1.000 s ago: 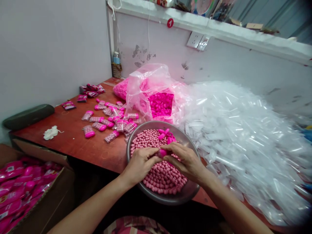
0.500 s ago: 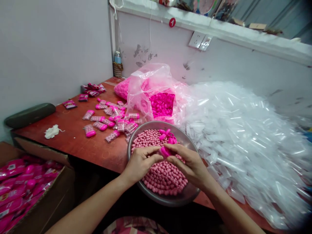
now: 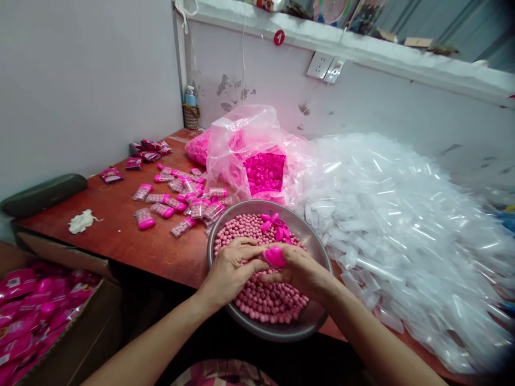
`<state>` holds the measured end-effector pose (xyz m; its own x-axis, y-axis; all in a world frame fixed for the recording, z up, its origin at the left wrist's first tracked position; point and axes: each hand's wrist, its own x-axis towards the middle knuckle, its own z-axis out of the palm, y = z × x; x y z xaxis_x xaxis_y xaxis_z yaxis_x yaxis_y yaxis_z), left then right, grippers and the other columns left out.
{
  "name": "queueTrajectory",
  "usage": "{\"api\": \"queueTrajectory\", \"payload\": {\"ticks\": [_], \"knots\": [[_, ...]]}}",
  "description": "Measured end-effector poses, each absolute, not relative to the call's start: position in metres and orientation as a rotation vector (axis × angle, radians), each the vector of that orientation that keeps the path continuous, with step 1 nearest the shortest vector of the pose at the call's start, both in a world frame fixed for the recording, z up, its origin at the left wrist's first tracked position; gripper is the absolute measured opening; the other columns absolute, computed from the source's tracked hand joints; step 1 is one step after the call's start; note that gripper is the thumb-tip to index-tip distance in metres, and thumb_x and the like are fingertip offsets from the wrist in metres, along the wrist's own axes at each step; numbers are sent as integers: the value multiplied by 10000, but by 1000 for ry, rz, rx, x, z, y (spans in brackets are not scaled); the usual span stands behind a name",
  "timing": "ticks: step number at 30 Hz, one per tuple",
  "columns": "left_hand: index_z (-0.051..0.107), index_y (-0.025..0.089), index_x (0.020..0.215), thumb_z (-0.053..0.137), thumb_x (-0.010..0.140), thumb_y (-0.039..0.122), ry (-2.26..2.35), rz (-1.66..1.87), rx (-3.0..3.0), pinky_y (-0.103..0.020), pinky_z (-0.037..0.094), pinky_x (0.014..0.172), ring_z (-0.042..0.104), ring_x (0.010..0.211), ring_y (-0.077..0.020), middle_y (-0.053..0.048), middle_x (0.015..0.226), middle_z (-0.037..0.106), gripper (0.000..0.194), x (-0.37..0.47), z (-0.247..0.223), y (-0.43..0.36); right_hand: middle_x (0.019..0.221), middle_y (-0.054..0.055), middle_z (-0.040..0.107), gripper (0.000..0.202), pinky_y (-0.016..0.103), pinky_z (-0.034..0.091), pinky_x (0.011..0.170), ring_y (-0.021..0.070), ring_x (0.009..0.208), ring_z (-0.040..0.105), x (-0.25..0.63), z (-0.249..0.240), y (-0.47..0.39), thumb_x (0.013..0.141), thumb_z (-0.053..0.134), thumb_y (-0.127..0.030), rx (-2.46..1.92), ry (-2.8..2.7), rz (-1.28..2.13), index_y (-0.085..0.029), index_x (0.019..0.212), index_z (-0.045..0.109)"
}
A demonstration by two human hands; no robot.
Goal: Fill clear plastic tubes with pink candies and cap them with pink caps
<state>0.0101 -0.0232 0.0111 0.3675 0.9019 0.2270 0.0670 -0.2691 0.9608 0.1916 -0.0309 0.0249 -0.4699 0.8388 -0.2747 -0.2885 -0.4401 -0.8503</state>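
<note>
Reddish-brown tabletop (image 3: 132,230) against pale walls | metal bowl (image 3: 210,257) of pink beads (image 3: 269,300) sat at its front edge | bright pink cap (image 3: 274,257) was above the beads, between left hand (image 3: 231,268) and right hand (image 3: 303,271), pinched in the fingers of both | pile of clear containers (image 3: 402,225) lay right of the bowl.

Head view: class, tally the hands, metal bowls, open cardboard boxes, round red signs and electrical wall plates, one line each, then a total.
Left hand and right hand: 2
Metal bowl: 1
Open cardboard box: 1
Round red sign: 1
Electrical wall plates: 2
Total: 7
</note>
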Motion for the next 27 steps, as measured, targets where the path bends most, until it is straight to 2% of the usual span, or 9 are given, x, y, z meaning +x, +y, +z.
{"api": "queueTrajectory", "payload": {"ticks": [4,10,17,21,27], "knots": [[694,284,998,611,784,189,894,1030,1651,-283,393,922,540,1026,-178,-25,997,662,248,9,10,-23,867,73,671,261,433,481,846,197,872,629,184,23,-33,772,613,-361,-867,-884,2096,-147,916,649],[709,236,967,588,793,155,850,1011,1670,-283,433,856,582,917,-177,-39,931,674,228,9,17,-25,784,59,676,202,439,466,875,193,837,634,179,19,-33,714,639,-283,-916,-738,2078,-127,843,642],[698,191,985,563,807,151,809,991,1606,-283,450,824,607,866,-180,-46,865,684,227,9,20,-22,841,66,666,254,466,433,892,203,909,614,181,18,-35,757,589,-339,-825,-722,2162,-155,930,617],[701,194,961,557,808,157,828,998,1668,-285,441,842,600,889,-182,-48,901,684,214,10,21,-22,818,56,668,233,449,444,880,197,879,616,179,16,-34,719,624,-301,-820,-729,2157,-155,901,619],[705,167,796,541,810,182,942,966,1732,-276,459,806,614,847,-182,-39,799,684,166,9,20,-24,733,52,665,217,444,469,839,197,789,636,170,11,-28,726,591,-309,-888,-700,2110,-132,850,608]]}}
